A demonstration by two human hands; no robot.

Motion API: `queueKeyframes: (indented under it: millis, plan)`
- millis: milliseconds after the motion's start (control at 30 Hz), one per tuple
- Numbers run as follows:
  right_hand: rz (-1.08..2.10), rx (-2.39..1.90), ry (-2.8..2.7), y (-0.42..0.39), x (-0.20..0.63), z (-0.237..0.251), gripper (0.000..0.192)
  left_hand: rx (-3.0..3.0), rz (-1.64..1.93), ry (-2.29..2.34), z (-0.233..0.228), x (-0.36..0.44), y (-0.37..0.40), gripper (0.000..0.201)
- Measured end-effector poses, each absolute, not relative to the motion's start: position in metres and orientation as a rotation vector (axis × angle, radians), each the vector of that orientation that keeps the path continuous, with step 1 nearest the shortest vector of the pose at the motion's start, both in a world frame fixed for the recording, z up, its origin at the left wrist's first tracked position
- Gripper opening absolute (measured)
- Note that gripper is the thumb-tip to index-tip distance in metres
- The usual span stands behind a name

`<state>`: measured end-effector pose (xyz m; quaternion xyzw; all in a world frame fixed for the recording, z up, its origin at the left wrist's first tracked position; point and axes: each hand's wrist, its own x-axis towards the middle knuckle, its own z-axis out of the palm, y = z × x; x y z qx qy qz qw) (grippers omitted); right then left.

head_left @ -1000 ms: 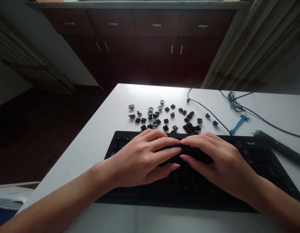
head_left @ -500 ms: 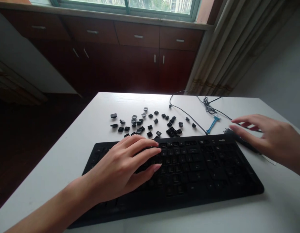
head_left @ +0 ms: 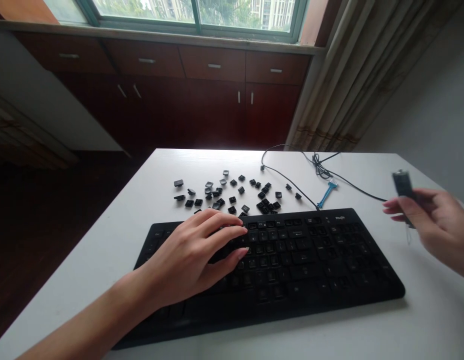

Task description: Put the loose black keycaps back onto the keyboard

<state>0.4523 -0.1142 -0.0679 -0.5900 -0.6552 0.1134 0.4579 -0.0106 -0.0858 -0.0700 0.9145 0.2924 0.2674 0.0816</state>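
Across the back, dark red-brown cabinets [head_left: 153, 110], drawers above and doors below, with pale bar handles. In front of them, a white table [head_left: 423, 320] across most of the lower view. To the right, a long pleated curtain [head_left: 348, 65]; above the cabinets, a green-framed window [head_left: 247, 15] with trees and buildings beyond the glass.

On the near part of the table, set at a slight slant, left end closer, a black full-size keyboard [head_left: 303, 272], a number of its sockets bare of caps. Behind it, a thin dark cable [head_left: 321, 167], bundled near the far edge, one stretch curving down to the keyboard's back edge, another running rightward.

Over the keyboard's left half, the left hand [head_left: 202, 252], palm down, loosely arched, thumb and fingers parted, fingertips at the upper key rows; nothing visible in its grasp, the space under the palm hidden. Right of the keyboard, the right hand [head_left: 436, 215], closed, with a black handheld tool [head_left: 403, 184] between thumb and fingers; tool nearly upright, metallic at the top, too blurred for an exact kind.

Between cable bundle and keyboard, a blue brush [head_left: 327, 194] with pale bristles. Further left, behind the keyboard, scattered black keycaps [head_left: 241, 190], some touching, many underside up.
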Motion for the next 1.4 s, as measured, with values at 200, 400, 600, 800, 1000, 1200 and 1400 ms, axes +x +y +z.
queueKeyframes:
  millis: [200, 400, 600, 800, 1000, 1200, 1400]
  plan:
    - [1.283, -1.124, -0.951, -0.082, 0.384, -0.033, 0.014, 2.663, 0.85, 0.904, -0.07, -0.01, -0.084, 0.024]
    - [1.372, -0.877, -0.913, -0.061, 0.229, -0.016, 0.018, 2.525, 0.918, 0.89, -0.068, -0.011, -0.085, 0.026]
    - [1.455, -0.754, -0.998, -0.067, 0.167, -0.023, 0.035, 2.015, 1.064, 0.844, -0.058, -0.009, -0.09, 0.025]
    - [1.451, -0.811, -1.113, -0.066, 0.189, -0.035, 0.02, 1.639, 1.014, 0.798, -0.058, -0.006, -0.091, 0.028]
    - [1.612, -0.871, -1.18, -0.073, 0.194, -0.047, 0.02, 1.552, 1.11, 0.77, -0.063, -0.005, -0.089, 0.025]
    - [1.781, -0.924, -1.33, -0.08, 0.192, -0.046, 0.035, 1.675, 1.167, 0.778, -0.06, -0.005, -0.092, 0.029]
    - [1.671, -0.889, -1.077, -0.07, 0.202, -0.029, 0.024, 2.038, 1.147, 0.942, -0.06, -0.008, -0.091, 0.018]
